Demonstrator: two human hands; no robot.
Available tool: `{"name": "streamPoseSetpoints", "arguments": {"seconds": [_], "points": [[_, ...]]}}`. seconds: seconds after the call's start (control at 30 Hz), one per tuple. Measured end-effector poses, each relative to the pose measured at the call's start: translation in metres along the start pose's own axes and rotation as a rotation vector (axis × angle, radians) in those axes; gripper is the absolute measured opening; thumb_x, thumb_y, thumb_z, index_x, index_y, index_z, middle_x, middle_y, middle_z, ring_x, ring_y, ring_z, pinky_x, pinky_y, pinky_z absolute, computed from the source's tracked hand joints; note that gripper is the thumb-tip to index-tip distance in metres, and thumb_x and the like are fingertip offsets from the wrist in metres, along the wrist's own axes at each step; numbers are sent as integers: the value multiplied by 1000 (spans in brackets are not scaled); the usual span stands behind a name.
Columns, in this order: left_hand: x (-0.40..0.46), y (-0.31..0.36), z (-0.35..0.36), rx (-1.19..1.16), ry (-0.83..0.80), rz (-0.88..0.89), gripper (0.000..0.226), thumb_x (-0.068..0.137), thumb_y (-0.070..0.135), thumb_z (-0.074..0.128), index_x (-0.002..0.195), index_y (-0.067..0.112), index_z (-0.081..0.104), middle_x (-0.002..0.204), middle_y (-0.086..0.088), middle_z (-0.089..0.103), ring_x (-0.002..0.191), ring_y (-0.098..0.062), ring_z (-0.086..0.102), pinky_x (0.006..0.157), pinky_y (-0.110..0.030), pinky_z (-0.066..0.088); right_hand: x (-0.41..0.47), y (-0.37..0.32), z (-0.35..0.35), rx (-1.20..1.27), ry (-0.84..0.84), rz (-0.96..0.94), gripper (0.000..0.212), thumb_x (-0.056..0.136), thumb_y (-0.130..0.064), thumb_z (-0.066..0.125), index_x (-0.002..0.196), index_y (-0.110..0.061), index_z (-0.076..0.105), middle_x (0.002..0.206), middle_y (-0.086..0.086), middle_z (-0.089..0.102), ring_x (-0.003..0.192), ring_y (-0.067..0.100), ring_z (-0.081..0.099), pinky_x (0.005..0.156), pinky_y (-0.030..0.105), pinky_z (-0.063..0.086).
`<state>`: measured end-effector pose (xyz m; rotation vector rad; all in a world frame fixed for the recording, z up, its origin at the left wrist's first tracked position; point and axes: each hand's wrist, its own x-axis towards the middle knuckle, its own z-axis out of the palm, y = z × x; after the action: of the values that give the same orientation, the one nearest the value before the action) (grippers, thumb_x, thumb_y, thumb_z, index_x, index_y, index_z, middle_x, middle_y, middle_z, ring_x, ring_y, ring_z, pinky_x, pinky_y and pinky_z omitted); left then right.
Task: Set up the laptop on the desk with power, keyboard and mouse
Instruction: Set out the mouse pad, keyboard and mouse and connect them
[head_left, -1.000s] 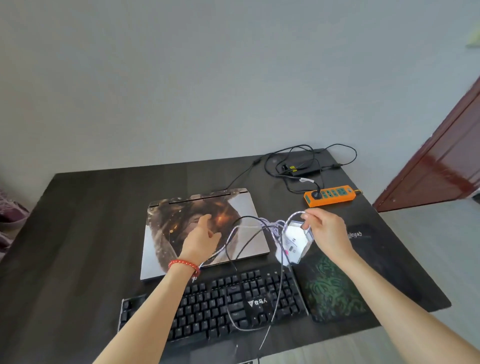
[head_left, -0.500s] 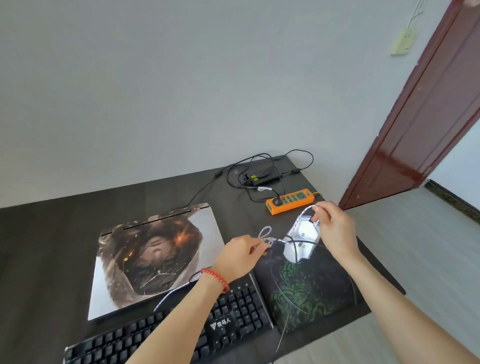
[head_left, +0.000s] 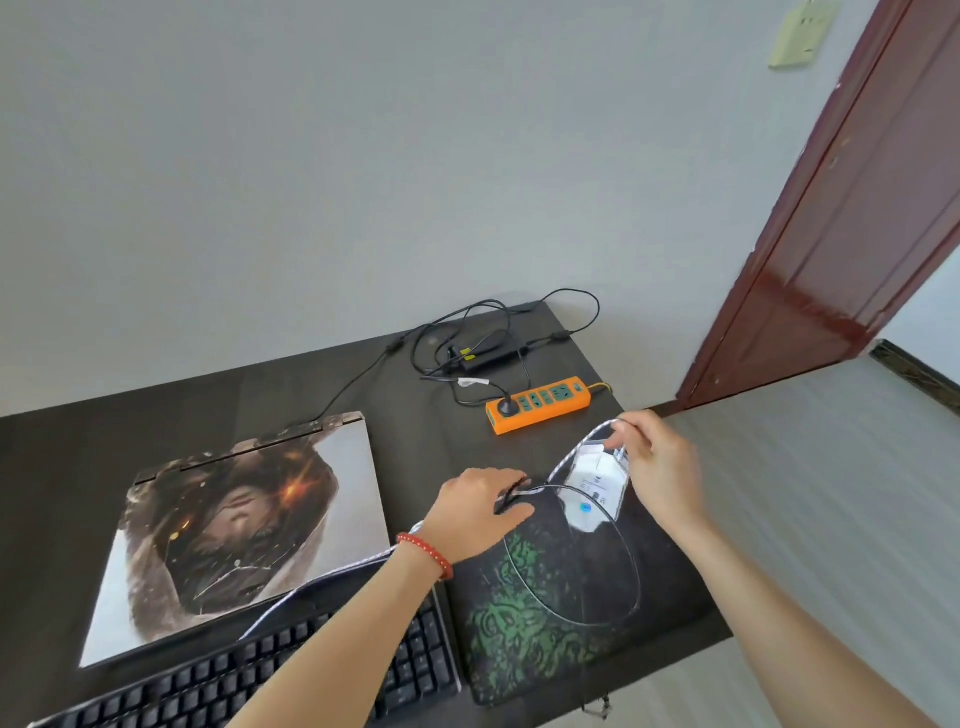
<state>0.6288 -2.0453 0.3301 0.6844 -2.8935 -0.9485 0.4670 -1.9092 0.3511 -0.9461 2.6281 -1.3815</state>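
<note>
A closed laptop with a picture skin lies on the dark desk. In front of it sits a black keyboard, partly under my left forearm. A white mouse hangs underside up above the black and green mouse pad. My right hand pinches the mouse's white braided cable at its front. My left hand grips a bunch of that white cable and a thin black cable, which loops over the pad. A black power adapter lies at the back.
An orange power strip with one black plug in it lies behind the mouse pad. Adapter cables tangle at the desk's back right corner. The desk's right edge runs close to the pad. A dark red door stands at right.
Both hands carried the mouse and its cables rightward from above the keyboard and laptop to above the mouse pad. My view turned right, so the door has come into sight.
</note>
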Motion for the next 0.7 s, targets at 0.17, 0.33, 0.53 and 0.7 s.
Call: {"name": "streamPoseSetpoints", "arguments": {"seconds": [0.17,0.33,0.53,0.7], "points": [[5,-8,7,75,281,-125,21,92,27,49,99,19,66,95,1,70,92,-21,60,84,-34,44,6,18,-2,-202,11,-106,11,89,-16,55,87,-12,65,65,4,69,60,29,59,52,27,33],[16,-25,9,301,147,-147,26,95,30,42,101,21,65,100,-1,68,96,-22,58,87,-34,40,1,28,19,-716,-180,-160,18,91,-19,47,89,-9,62,74,13,71,70,34,66,47,23,22],[4,-52,32,420,123,-290,27,94,23,39,96,22,67,107,5,63,109,-19,48,107,-38,19,7,31,56,-553,-483,104,20,88,-20,52,91,-5,65,96,16,69,93,36,62,68,31,44],[-9,-76,23,218,187,-329,19,91,20,48,100,19,65,116,3,59,106,-21,53,98,-35,32,7,26,82,-4,-671,233,22,87,-6,48,94,3,67,96,20,70,96,31,63,89,44,50]]}}
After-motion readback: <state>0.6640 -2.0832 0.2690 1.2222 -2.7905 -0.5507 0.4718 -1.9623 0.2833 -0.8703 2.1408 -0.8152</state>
